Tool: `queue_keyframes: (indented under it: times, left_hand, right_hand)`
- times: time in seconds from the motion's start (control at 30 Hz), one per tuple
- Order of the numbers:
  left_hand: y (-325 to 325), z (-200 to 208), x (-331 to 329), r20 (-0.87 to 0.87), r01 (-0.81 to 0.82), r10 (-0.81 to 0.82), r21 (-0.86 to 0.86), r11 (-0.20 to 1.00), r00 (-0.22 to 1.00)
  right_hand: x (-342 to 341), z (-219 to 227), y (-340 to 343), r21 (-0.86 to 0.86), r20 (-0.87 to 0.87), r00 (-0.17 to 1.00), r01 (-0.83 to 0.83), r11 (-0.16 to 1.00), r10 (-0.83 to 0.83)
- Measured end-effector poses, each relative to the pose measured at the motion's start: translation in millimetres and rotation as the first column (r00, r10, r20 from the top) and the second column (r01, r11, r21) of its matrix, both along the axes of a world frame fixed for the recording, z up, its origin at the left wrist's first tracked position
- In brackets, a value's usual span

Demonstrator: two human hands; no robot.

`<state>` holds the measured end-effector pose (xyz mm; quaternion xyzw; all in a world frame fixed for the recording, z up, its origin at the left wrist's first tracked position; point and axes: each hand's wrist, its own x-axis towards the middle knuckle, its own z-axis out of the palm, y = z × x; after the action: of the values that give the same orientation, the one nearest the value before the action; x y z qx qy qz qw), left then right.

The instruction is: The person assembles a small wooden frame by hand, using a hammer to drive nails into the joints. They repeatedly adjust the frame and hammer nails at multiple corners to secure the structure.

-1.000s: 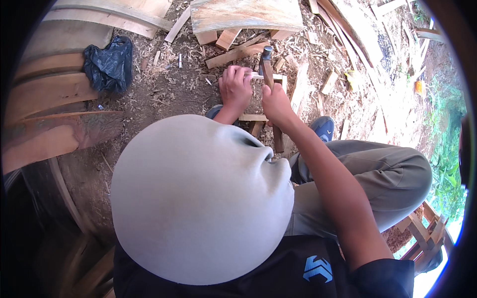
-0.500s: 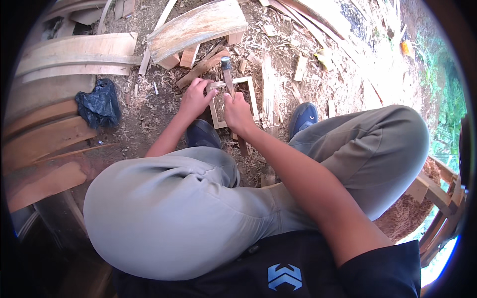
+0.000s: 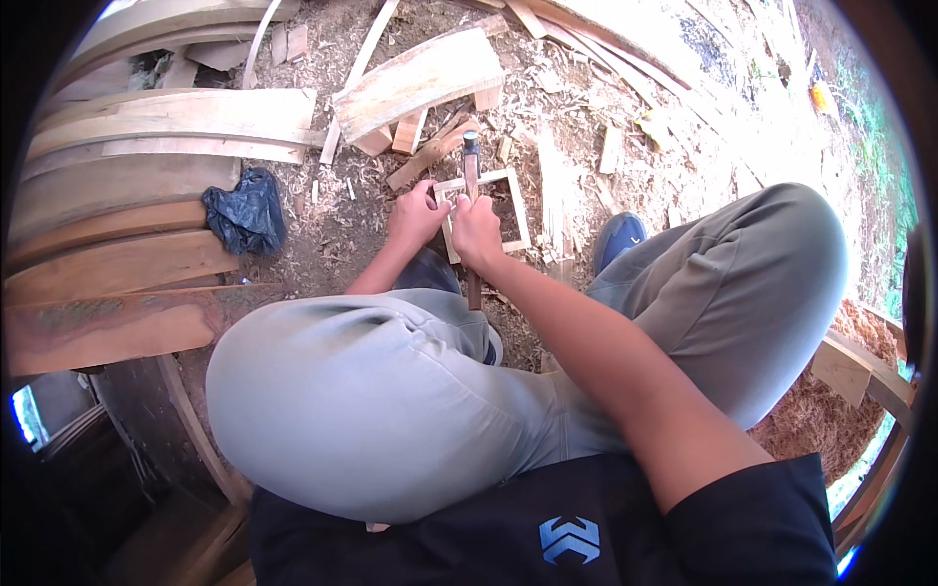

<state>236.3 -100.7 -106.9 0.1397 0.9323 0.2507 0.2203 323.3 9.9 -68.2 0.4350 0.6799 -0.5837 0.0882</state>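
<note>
My right hand (image 3: 477,234) is wrapped round the wooden handle of a hammer (image 3: 472,166). The hammer's dark head is at the far end, and the handle's butt sticks out below my fist. Beneath the hammer lies a small rectangular wooden frame (image 3: 520,210) of pale strips, on the ground between my feet. My left hand (image 3: 415,219) is closed at the frame's far left corner, with the thumb and fingers pinched on it. Whether a nail is between those fingertips is too small to tell.
A thick pale plank (image 3: 420,88) rests on short blocks beyond the frame. Curved boards (image 3: 176,122) are stacked at the left, near a crumpled black plastic bag (image 3: 244,210). Wood shavings and offcuts (image 3: 611,149) litter the ground. My shoe (image 3: 619,242) stands right of the frame.
The view has shifted, so the whole scene sits farther right and a little lower. The hammer stays over the frame, slightly more upright; both hands keep their holds.
</note>
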Motion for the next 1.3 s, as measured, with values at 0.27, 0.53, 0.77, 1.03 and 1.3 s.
queue_keyframes:
  times: [0.27, 0.53, 0.77, 1.03, 1.3]
  left_hand:
    - [-13.1, 9.9, -29.9, -0.140, -0.050, 0.038, -0.077, 0.996, 0.989]
    - [-14.7, 25.8, -48.4, 0.004, 0.063, -0.064, -0.182, 0.981, 0.998]
    - [-21.0, 29.0, -45.3, 0.015, 0.086, -0.085, -0.158, 0.984, 0.996]
    - [-18.8, 40.5, -25.9, 0.108, 0.130, -0.103, -0.287, 0.949, 0.989]
    - [-12.6, 18.3, -30.7, -0.209, -0.011, -0.024, -0.161, 0.987, 0.978]
  right_hand:
    - [-1.2, 10.5, -4.4, 0.073, -0.100, 0.980, -0.163, 0.984, 0.170]
    - [-1.1, -36.5, -8.5, 0.151, -0.145, 0.957, -0.229, 0.962, 0.250]
    - [-6.2, -11.3, 0.9, -0.117, -0.036, 0.969, -0.248, 0.962, 0.246]
    - [-7.5, -39.3, 14.4, -0.235, -0.062, 0.957, -0.290, 0.928, 0.283]
    - [-21.1, -16.9, 25.7, -0.278, -0.031, 0.937, -0.343, 0.897, 0.349]
